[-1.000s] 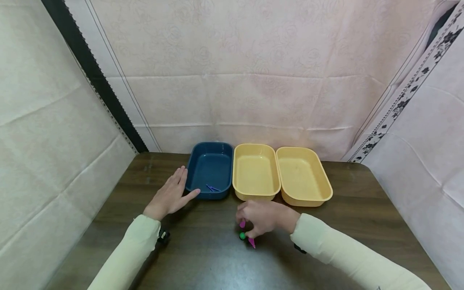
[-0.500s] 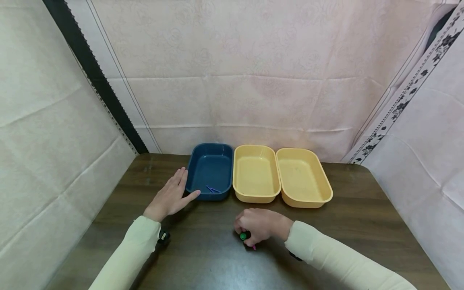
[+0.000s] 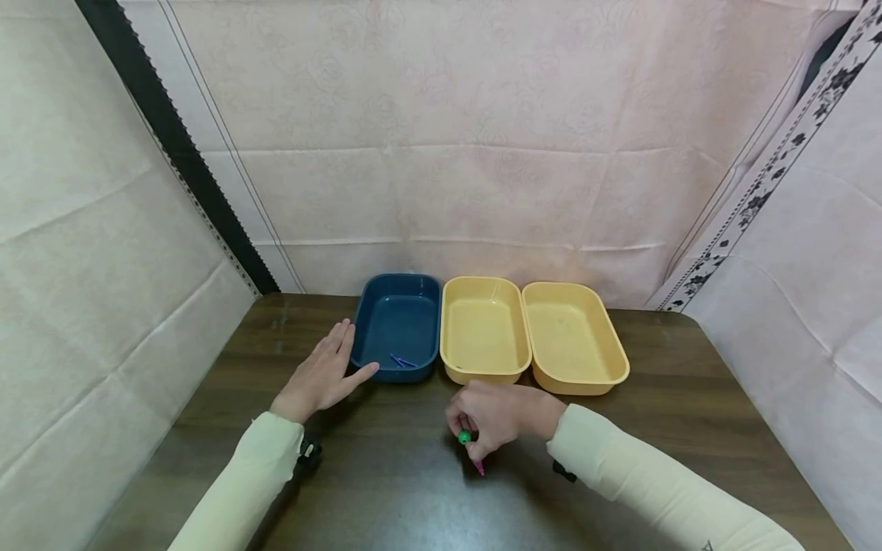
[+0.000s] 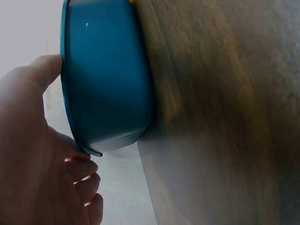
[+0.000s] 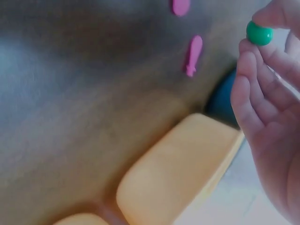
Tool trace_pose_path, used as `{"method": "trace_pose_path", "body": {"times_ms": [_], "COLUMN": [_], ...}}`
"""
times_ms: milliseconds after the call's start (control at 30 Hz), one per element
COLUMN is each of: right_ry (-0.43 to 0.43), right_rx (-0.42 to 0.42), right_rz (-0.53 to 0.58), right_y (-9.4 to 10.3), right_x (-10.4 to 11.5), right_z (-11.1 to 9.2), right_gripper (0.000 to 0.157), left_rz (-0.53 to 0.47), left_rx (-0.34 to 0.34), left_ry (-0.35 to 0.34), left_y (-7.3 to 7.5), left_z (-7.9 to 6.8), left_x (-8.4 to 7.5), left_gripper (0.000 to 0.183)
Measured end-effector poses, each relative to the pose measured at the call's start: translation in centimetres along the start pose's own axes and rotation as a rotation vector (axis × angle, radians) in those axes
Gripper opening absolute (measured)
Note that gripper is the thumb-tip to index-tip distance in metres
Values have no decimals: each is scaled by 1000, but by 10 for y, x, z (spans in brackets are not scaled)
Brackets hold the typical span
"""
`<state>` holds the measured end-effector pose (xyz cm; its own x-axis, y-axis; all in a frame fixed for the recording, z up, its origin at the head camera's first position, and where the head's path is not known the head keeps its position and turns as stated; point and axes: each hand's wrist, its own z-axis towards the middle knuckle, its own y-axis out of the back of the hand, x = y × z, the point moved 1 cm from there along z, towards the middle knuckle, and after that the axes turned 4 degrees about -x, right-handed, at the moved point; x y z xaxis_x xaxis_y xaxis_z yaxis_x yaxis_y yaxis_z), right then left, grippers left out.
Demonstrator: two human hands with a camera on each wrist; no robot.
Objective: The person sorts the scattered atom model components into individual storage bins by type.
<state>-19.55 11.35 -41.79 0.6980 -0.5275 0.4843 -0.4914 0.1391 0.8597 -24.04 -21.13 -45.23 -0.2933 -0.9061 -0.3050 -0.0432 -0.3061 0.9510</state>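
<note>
Between the thumb and fingertips of my right hand (image 3: 501, 413), I pinch a small glossy green ball (image 5: 259, 33), raised over the table. Below it on the wood lie two small pink plastic pieces (image 5: 194, 55), each rounded at one end; one shows a narrow tip. The hand partly hides them in the head view. My left hand (image 3: 320, 376) lies with straight, spread fingers along the left side of a dark blue tub (image 3: 398, 315). In the left wrist view its thumb touches the tub's rim. Thin blue-purple pieces (image 3: 403, 361) lie inside that tub.
Two yellow tubs stand right of the blue one: the middle tub (image 3: 486, 377) and the right tub (image 3: 582, 387). All three line the back of the brown wooden table (image 3: 386, 490), against hanging pale cloth (image 3: 441, 191).
My right hand came down round the green ball beside the pink pieces, took hold of it, and has lifted it slightly up and away. The left hand stays at the blue tub.
</note>
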Motion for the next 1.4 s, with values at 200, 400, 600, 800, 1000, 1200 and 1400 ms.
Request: {"method": "trace_pose_path", "body": {"times_ms": [200,400,600,800,1000,1200,1400], "right_ry": [-22,-48,-59,-86,-99,-154,-177], "right_rx": [-11,-31,-68,-114,-129,-130,-136], "right_rz": [11,4,-23,-51,-97,-118,-118], "right_y": [15,30,50,70,80,83,81], "right_x": [-4,-10,-16,-23,-31,-39,-47], "right_z": [-5,-11,-15,-18,-20,-19,-15], "right_gripper": [17,14,13,13,13,13,11], "left_rz": [-1,8,9,11,18,13,9], "left_rx": [-11,-17,2,0,-4,-5,-1], "left_ry": [2,-4,0,2,-1,0,8], "left_y": [0,0,0,0,-2,-2,-2], "left_z": [0,0,0,0,0,1,2], "left_x": [-1,-2,-1,1,2,2,1], "left_gripper": [105,104,106,106,107,106,106]}}
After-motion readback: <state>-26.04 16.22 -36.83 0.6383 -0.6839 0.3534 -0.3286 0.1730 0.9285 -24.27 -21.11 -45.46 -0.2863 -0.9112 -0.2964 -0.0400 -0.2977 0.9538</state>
